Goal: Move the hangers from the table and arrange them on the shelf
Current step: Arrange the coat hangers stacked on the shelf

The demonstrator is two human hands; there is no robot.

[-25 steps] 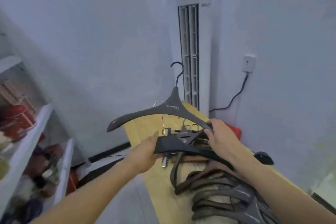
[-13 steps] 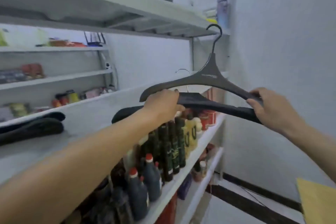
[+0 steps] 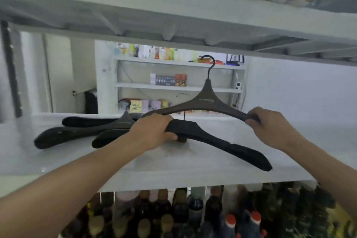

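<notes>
Hangers up over the white shelf [image 3: 193,162] now: left hand [image 3: 152,133] w/ fingers wrapped round the black hanger [image 3: 218,141] and the left tip of the grey hanger [image 3: 204,102]; right hand [image 3: 270,123] fingers clamped on the grey one's right tip, hook up. Black one's right arm dips low toward the shelf front. Left side taken by three dark hangers [image 3: 77,131] lying flat, just beside the left hand. Upper shelf [image 3: 173,6] close overhead w/ wrapped rolls. Bottles [image 3: 193,212] packed below.
</notes>
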